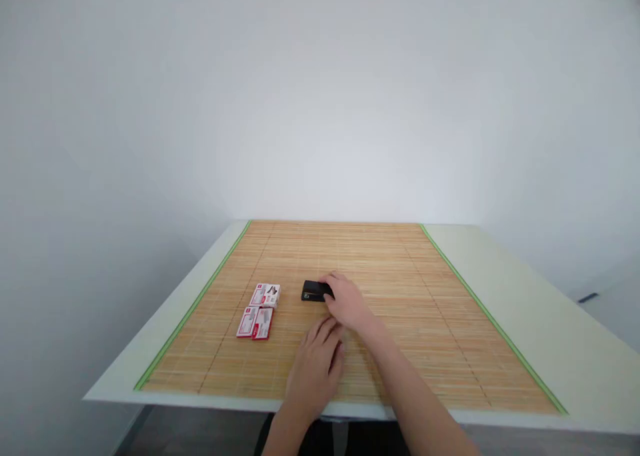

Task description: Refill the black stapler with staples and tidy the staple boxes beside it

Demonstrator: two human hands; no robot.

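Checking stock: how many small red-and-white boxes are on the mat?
3. The far box lies left of the black object that the right hand touches; the near-left box and near-right box lie side by side just in front of it. Another may be hidden.

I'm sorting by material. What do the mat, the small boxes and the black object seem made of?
The mat looks like bamboo: fine parallel tan slats, matt. The small boxes seem printed cardboard, red and white. The black object at the right hand may be matt plastic.
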